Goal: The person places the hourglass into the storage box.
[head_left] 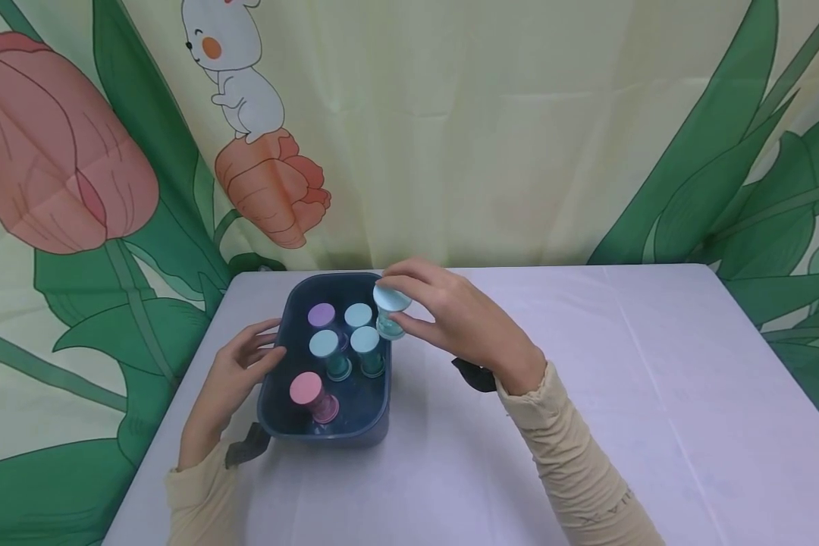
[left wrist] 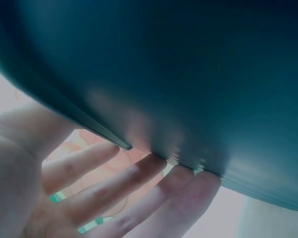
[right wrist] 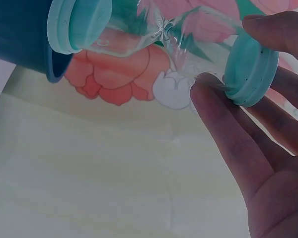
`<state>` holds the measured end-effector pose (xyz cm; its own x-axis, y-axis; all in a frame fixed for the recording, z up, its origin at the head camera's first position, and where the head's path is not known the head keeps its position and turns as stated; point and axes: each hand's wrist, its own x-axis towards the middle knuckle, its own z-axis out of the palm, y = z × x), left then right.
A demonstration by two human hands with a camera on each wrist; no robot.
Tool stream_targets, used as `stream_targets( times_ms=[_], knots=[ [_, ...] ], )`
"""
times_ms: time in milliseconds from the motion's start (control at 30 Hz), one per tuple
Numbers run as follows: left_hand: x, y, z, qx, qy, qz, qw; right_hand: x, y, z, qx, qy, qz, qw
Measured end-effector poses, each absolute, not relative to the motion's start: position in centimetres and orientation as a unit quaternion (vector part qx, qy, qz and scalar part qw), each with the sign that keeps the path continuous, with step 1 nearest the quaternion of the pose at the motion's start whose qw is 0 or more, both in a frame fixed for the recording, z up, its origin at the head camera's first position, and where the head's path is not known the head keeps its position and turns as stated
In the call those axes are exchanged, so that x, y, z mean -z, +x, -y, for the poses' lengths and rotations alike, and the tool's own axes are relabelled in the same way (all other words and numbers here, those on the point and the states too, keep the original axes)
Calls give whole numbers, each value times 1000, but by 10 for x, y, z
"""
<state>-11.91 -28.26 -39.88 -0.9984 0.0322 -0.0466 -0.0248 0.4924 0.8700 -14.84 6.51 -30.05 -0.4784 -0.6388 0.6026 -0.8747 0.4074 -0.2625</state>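
Observation:
A teal-capped hourglass sand timer is pinched by one end cap between the thumb and fingers of my right hand, at the right rim of a dark blue bin. In the right wrist view, the timer's clear waist shows, and its far cap lies beside the bin's edge. My left hand touches the bin's left side, its fingers stretched out against the outer wall. Inside the bin stand or lean a purple timer, a pink timer and several teal timers.
The bin stands on the left part of a table with a white cloth. Behind the table hangs a curtain printed with a rabbit, flowers and leaves. A dark strap is at the right wrist.

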Motion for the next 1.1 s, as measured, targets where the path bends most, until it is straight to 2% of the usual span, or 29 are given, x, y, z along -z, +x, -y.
stream_targets(
  times_ms=[733, 1100],
  knots=[
    [396, -119, 281, -502, -6, -864, 30, 308, -146, -41, -285, 498, 796, 189],
    [393, -116, 284, -503, -10, -864, 32, 317, -145, -29, -286, 504, 800, 154]
  ],
)
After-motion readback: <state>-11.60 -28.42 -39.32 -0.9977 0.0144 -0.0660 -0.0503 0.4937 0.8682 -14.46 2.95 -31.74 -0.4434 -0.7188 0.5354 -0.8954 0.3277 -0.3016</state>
